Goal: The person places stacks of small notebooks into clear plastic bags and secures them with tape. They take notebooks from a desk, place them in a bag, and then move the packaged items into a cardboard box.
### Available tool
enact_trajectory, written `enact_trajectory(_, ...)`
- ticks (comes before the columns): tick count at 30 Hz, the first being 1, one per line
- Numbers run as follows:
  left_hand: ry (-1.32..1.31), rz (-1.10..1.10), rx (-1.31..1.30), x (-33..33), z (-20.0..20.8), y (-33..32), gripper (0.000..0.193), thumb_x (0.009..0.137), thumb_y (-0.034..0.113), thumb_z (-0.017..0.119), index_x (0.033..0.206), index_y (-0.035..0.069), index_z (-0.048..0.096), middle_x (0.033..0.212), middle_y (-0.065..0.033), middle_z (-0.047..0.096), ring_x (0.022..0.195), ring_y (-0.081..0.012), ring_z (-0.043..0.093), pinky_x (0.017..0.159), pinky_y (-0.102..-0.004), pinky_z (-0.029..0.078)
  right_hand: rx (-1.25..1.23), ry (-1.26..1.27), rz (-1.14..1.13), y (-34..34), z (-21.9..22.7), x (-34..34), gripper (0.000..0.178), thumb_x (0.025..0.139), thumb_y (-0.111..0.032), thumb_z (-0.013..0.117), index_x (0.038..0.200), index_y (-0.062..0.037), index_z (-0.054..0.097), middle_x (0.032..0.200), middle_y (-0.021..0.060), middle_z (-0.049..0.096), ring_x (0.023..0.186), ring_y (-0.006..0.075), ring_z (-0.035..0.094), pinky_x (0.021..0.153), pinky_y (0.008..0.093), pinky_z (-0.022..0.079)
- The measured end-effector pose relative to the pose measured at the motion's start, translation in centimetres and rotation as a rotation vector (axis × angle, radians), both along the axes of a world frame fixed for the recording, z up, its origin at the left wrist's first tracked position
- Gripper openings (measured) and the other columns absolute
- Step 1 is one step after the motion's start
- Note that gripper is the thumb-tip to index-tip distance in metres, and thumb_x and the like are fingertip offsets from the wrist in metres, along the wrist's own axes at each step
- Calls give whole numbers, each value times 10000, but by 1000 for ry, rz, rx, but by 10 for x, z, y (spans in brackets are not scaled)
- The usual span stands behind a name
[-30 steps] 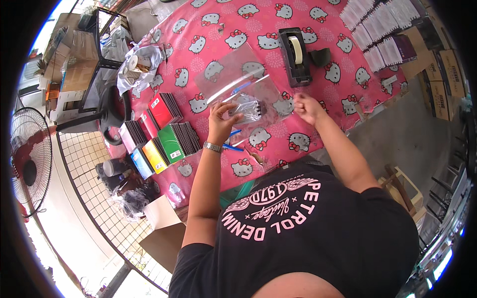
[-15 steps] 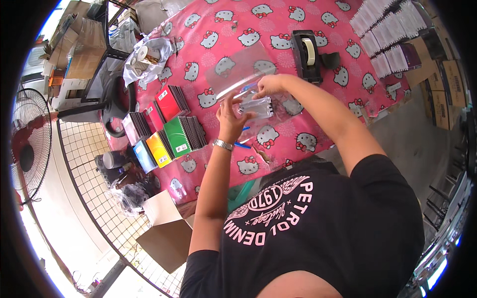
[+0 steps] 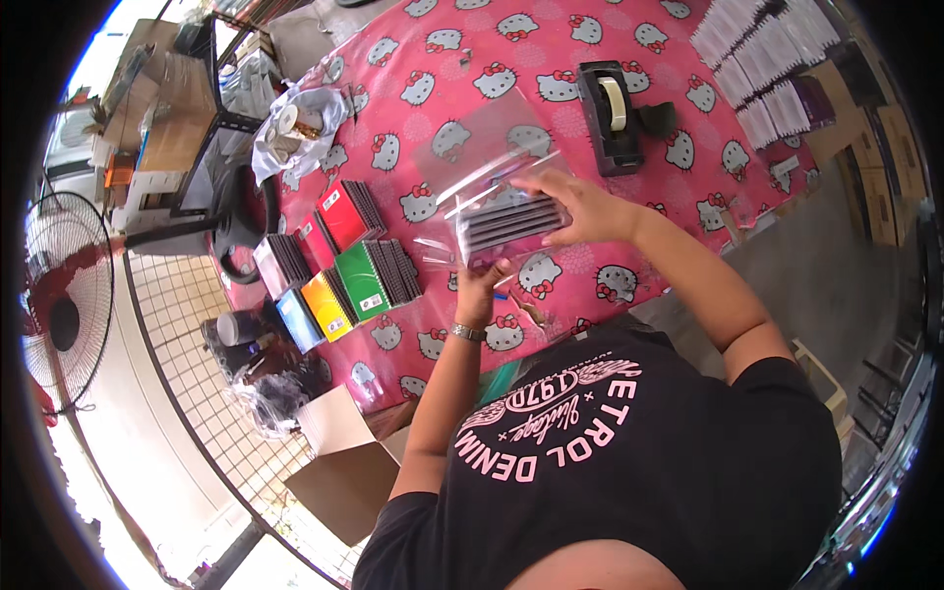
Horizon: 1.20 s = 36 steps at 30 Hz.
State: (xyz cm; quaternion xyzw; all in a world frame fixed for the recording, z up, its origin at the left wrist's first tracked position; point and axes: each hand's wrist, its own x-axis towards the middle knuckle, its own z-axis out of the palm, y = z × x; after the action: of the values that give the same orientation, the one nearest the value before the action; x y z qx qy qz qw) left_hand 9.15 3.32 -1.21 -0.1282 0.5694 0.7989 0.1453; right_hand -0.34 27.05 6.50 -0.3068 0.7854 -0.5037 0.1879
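A small stack of dark-edged spiral notebooks [image 3: 513, 222] is tilted up over the pink table, with a clear plastic bag [image 3: 454, 197] around or against it. My left hand [image 3: 480, 295] grips the near left corner, thumb showing, the other fingers hidden behind the stack. At the right end, my right hand [image 3: 582, 208] is curled with fingers and thumb on the stack and film. Just below them, part of a blue pen-like item [image 3: 501, 295] lies on the cloth. To the left stand piles of spiral notebooks with green [image 3: 362, 279], yellow [image 3: 326, 307] and red [image 3: 344, 208] covers.
A black tape dispenser [image 3: 612, 118] stands beyond my right hand. Rows of wrapped notebooks [image 3: 762, 69] fill the far right corner. A white plastic bag [image 3: 300, 128] sits at the far left. An open cardboard box [image 3: 339, 472] and a fan [image 3: 64, 305] are at the left.
The stack has been turned so its dark edges face up. My right hand has moved from the far side to the stack's right end; my left hand has shifted lower.
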Motion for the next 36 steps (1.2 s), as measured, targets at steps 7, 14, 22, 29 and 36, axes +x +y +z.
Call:
enact_trajectory(7, 205, -325, -353, -27, -14, 3, 756, 818, -40, 651, 1427, 76, 220, 1287, -119, 513, 1151, -199, 553, 942, -333, 488, 293, 219, -149, 2, -64, 25, 946, 744, -490, 735, 1462, -87, 269, 1329, 176, 450, 1205, 367, 482, 1012, 413, 401)
enact_trajectory(14, 195, -166, -886, -56, 60, 29, 255, 922, 209, 612, 1064, 9, 679, 950, -124, 686, 859, -105, 618, 754, -250, 495, 268, 202, -319, 4, 0, 4, 343, 809, -264, 692, 1059, -32, 651, 909, 134, 580, 836, 232, 602, 769, 363, 478)
enact_trajectory(22, -60, -257, -4, -57, 23, -24, 425, 947, 112, 509, 1345, -29, 460, 1340, -100, 517, 1247, -176, 465, 1052, -322, 354, 33, -145, -104, 33, -45, -1, 427, 840, -188, 693, 1250, -108, 605, 1001, 65, 483, 785, 169, 561, 750, 300, 470)
enact_trajectory(29, -143, -405, -113, -76, -3, -18, 289, 848, 82, 667, 1128, 9, 653, 1227, -61, 585, 1120, -139, 527, 892, -305, 458, 13, -131, -113, 1, -67, -4, 385, 802, -187, 722, 1173, -114, 651, 952, 54, 499, 811, 158, 538, 740, 310, 462)
enact_trajectory(36, 715, -349, -1016, -79, 27, 15, 167, 748, 14, 690, 900, 70, 732, 875, -56, 621, 744, -217, 623, 651, -300, 509, -83, 47, -305, -12, -60, 5, 182, 725, -78, 720, 906, -68, 698, 826, 61, 559, 723, 180, 585, 625, 312, 472)
